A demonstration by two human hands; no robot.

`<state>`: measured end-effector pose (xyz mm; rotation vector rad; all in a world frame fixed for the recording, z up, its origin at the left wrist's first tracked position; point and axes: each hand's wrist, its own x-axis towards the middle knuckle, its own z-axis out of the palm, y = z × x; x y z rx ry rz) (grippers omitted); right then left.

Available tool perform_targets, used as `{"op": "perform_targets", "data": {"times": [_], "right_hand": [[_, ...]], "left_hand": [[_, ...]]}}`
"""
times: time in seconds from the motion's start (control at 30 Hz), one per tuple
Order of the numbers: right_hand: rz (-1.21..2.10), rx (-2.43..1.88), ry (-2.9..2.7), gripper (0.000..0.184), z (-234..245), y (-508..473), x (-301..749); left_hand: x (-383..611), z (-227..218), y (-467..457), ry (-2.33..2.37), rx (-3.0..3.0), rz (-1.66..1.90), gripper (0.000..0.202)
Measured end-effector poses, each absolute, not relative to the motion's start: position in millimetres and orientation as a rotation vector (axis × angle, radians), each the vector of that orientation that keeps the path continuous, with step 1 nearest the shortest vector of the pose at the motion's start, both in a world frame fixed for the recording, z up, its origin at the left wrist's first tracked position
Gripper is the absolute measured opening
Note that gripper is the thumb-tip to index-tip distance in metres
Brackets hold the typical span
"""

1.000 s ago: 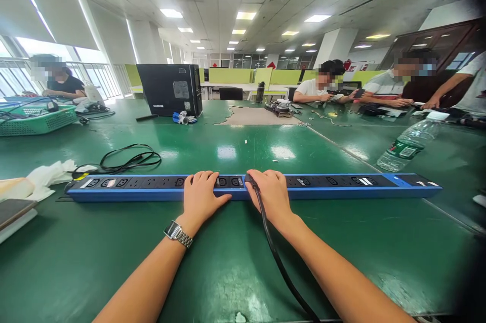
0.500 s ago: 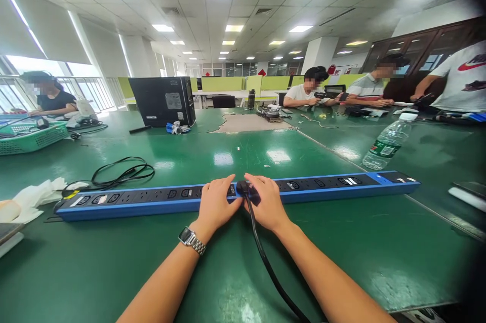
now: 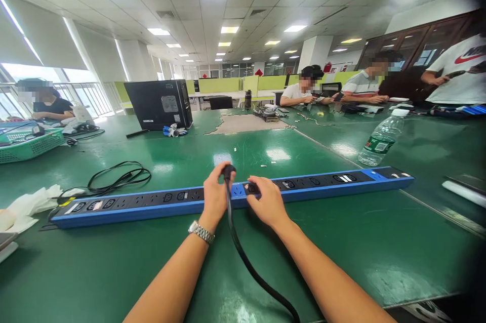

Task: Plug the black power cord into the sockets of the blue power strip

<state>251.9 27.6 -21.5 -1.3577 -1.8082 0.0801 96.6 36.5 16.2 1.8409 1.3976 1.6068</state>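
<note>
A long blue power strip (image 3: 140,204) with a black face and rows of sockets lies across the table in front of me. My left hand (image 3: 215,195), with a metal-band watch on its wrist, pinches a black plug (image 3: 229,170) between thumb and fingers, raised above the strip. From the plug a thick black cord (image 3: 243,258) hangs and curves down toward the lower right. My right hand (image 3: 269,202) grips the strip just right of its middle, thumb on the near side and fingers over the top. Bare sockets show between the two hands.
A coiled black cable (image 3: 121,177) lies behind the strip's left end, near crumpled white tissue (image 3: 36,201). Beyond stand a black computer case (image 3: 155,105), a green basket (image 3: 34,146) and a water bottle (image 3: 383,138). Several people are around the table's far sides.
The plug has come up out of the strip's middle, held in my left hand, and moved slightly left. My right hand has stayed on the strip.
</note>
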Motion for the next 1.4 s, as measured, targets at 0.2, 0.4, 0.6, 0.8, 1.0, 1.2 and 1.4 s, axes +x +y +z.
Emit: {"op": "perform_targets", "data": {"times": [0.2, 0.4, 0.6, 0.8, 1.0, 1.2, 1.4], "right_hand": [[0.123, -1.395, -1.803, 0.036, -17.6, 25.7, 251.5], [0.146, -1.404, -1.831, 0.026, -14.8, 25.3, 250.3], [0.166, -1.396, -1.83, 0.024, -15.8, 24.6, 251.9], [0.173, -1.403, -1.823, 0.024, -17.3, 24.1, 250.7], [0.16, -1.409, -1.803, 0.029, -18.6, 23.4, 248.8], [0.164, -1.395, -1.804, 0.03, -18.4, 23.8, 249.5], [0.186, -1.4, -1.802, 0.028, -17.5, 24.4, 250.4]], "left_hand": [[43.0, 32.9, 34.3, 1.512, 1.858, 1.785, 0.039], [-23.4, -1.2, 13.3, 1.771, 2.046, 1.42, 0.044], [-29.5, 0.3, 14.8, 1.727, 2.357, 1.082, 0.044], [-26.7, 4.0, 12.9, 1.667, 2.506, 0.915, 0.038], [-19.6, -3.7, 5.5, 1.793, 2.537, 0.919, 0.036], [-19.9, -20.8, 5.8, 1.865, 2.476, 1.117, 0.044], [-20.1, -25.7, 9.3, 1.799, 2.376, 1.223, 0.038]]}}
